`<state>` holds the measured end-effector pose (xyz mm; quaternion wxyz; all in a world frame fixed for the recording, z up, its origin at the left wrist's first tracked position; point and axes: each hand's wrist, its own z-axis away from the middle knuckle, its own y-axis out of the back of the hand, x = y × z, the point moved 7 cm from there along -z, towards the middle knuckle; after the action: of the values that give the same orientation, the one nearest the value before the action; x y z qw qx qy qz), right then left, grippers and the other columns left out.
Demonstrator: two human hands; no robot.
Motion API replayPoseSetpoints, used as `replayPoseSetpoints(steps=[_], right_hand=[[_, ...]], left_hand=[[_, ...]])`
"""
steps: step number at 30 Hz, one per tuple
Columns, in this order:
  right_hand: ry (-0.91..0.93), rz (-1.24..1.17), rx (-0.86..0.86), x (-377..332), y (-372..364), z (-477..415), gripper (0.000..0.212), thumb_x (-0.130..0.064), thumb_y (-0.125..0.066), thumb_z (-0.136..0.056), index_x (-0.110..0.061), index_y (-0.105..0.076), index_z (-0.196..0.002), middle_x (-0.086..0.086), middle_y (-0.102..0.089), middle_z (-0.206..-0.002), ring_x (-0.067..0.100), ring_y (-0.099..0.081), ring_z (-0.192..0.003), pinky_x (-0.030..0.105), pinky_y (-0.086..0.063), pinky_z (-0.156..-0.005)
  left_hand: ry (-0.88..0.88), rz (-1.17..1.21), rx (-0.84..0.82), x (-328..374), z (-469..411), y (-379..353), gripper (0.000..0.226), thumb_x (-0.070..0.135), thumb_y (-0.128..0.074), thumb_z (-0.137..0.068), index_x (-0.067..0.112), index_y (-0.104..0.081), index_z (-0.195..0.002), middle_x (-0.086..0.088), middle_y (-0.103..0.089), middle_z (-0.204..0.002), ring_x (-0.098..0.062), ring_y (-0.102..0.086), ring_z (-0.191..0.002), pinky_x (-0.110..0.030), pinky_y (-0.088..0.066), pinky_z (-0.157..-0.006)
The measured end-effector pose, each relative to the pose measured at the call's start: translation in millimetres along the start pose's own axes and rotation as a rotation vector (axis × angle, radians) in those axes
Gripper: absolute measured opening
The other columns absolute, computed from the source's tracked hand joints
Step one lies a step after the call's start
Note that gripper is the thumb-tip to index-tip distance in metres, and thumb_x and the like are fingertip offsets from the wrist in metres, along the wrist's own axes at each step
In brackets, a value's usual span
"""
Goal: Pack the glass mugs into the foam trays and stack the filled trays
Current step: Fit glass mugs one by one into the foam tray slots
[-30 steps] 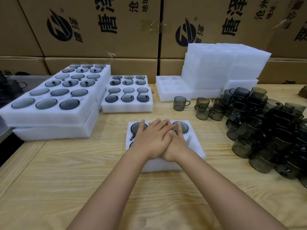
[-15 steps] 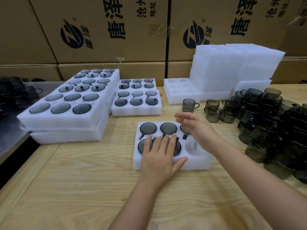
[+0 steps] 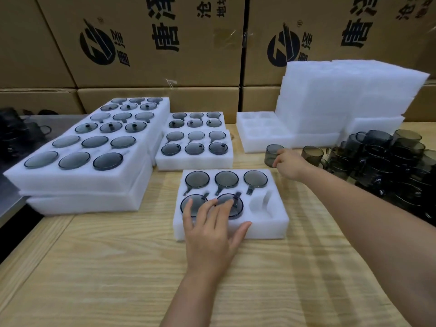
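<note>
Head view: one hand steadies the tray, the other is at a loose mug

We see the left hand [image 3: 210,234] lying palm down on the near foam tray [image 3: 259,230]. Its fingers are straight and spread across the two mugs in the front row, and the thumb is splayed out along the tray's front rim. The forearm rises straight from the bottom edge of the frame.

The right hand [image 3: 289,165] is stretched forward and to the right, well past the tray. It touches a lone mug [image 3: 271,154] that stands upright on the wooden table [image 3: 118,267]. Its curled fingers seem to pinch the mug's right side, though blur softens that contact.

The tray is a white block of soft, matte foam with round pockets and narrow handle slots. Five pockets hold smoky grey glass mugs, which show as smooth dark discs. The front right pocket [image 3: 262,206] shows only foam.

To the right is a heap of loose mugs [image 3: 382,166], translucent and cylindrical, packed close together. Behind it stand piled blank foam trays [image 3: 342,95]. On the left are filled tray stacks [image 3: 82,180], and a smaller stack [image 3: 195,162] sits just behind the near tray. Printed cardboard boxes [image 3: 153,43] wall the back.
</note>
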<state>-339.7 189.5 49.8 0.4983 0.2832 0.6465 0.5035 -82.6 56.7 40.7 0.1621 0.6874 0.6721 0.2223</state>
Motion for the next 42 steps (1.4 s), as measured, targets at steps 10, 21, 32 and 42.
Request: replayPoseSetpoints(steps=[10, 21, 32, 42], right_hand=[[0.027, -0.048, 0.266, -6, 19, 24, 0.027, -0.004, -0.039, -0.09, 0.006, -0.064, -0.091, 0.016, -0.055, -0.104, 0.033, -0.054, -0.094, 0.038, -0.045, -0.08], [0.489, -0.41, 0.905, -57, 34, 213, 0.023, -0.007, -0.051, -0.079, -0.002, -0.05, -0.057, 0.01, -0.056, -0.07, 0.021, -0.052, -0.068, 0.025, -0.041, -0.065], [0.436, -0.63, 0.847, -61, -6, 221, 0.018, -0.014, -0.061, -0.079, -0.002, -0.057, -0.093, 0.008, -0.056, -0.116, 0.015, -0.054, -0.108, 0.024, -0.041, -0.094], [0.17, -1.021, 0.545, -38, -32, 184, 0.047, -0.014, -0.068, -0.085, -0.05, -0.052, -0.111, -0.025, -0.061, -0.117, -0.003, -0.054, -0.116, 0.028, -0.046, -0.095]], left_hand=[[0.035, 0.082, -0.017, -2, 1, -4, 0.047, 0.05, -0.058, -0.083, 0.009, -0.07, -0.101, 0.004, -0.07, -0.095, -0.021, -0.064, -0.099, -0.049, -0.031, -0.106], [-0.004, 0.261, -0.026, 30, -1, 8, 0.055, 0.04, -0.054, -0.087, 0.005, -0.044, -0.129, -0.006, -0.063, -0.121, -0.022, -0.062, -0.108, -0.054, -0.024, -0.11], [0.213, 0.279, 0.145, 56, -5, -3, 0.036, 0.04, -0.056, -0.091, 0.015, -0.058, -0.117, -0.003, -0.065, -0.121, -0.015, -0.064, -0.104, -0.05, -0.033, -0.105], [0.227, 0.212, 0.121, 52, -11, -21, 0.051, 0.043, -0.079, -0.073, 0.022, -0.059, -0.115, -0.002, -0.069, -0.113, -0.013, -0.066, -0.099, -0.044, -0.034, -0.104]])
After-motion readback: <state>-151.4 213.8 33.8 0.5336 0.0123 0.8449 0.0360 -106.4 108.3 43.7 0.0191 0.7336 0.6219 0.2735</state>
